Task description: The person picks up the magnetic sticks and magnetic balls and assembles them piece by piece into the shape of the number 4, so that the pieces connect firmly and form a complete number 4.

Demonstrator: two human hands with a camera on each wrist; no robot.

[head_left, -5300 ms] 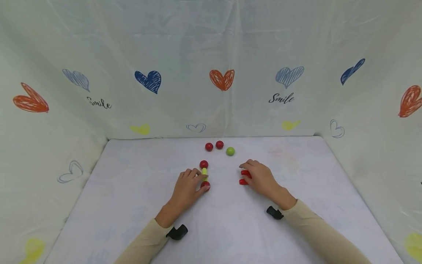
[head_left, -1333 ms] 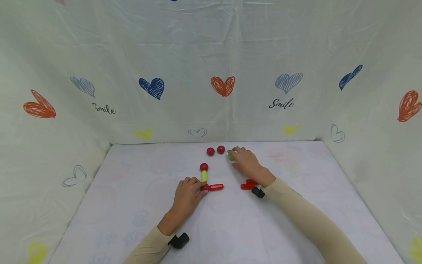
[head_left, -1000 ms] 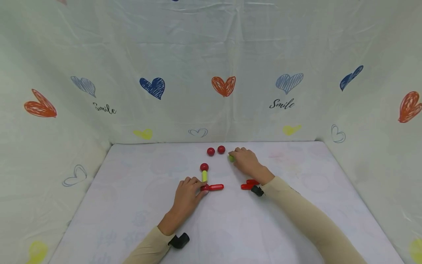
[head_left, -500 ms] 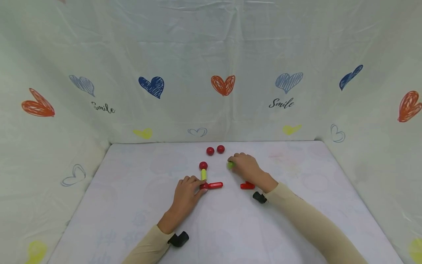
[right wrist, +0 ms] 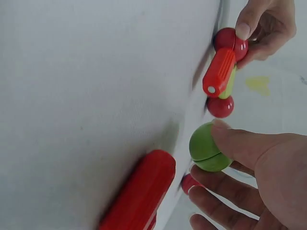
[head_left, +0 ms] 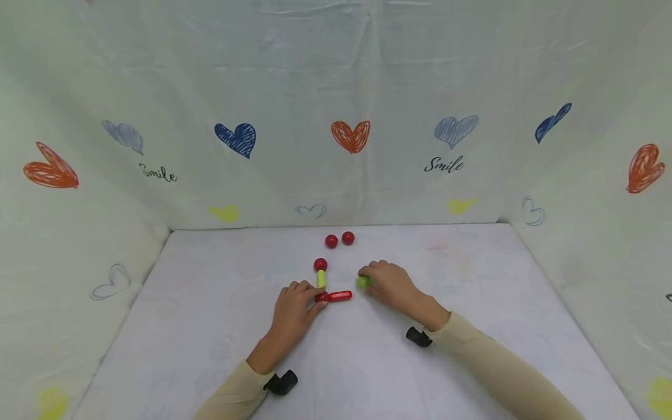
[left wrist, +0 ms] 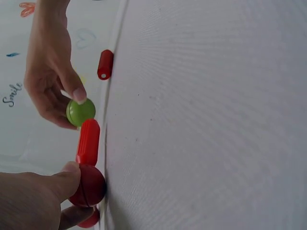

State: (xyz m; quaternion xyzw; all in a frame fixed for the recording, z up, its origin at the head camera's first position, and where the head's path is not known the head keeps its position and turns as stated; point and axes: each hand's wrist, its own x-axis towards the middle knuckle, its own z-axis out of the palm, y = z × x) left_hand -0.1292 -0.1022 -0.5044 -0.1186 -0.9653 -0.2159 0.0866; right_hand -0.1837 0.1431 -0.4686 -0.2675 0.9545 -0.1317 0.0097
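Note:
My left hand pinches a red ball at the near corner of a joined piece. From that ball a red rod points right, and a yellow-green rod runs back to another red ball. Thumb and fingers of my right hand grip a green ball, which has a seam round it. This ball is just right of the red rod's free end; in the head view a small gap parts them. The right wrist view shows a metallic dot on the rod's tip.
Two loose red balls lie near the back edge of the white table. Loose red rods lie under my right hand, hidden in the head view. A cloth backdrop with printed hearts rises behind.
Earlier, my right hand was at the red rods, and one came to join the left hand's ball. It then took the green ball from the back and brought it nearer, beside the rod's end.

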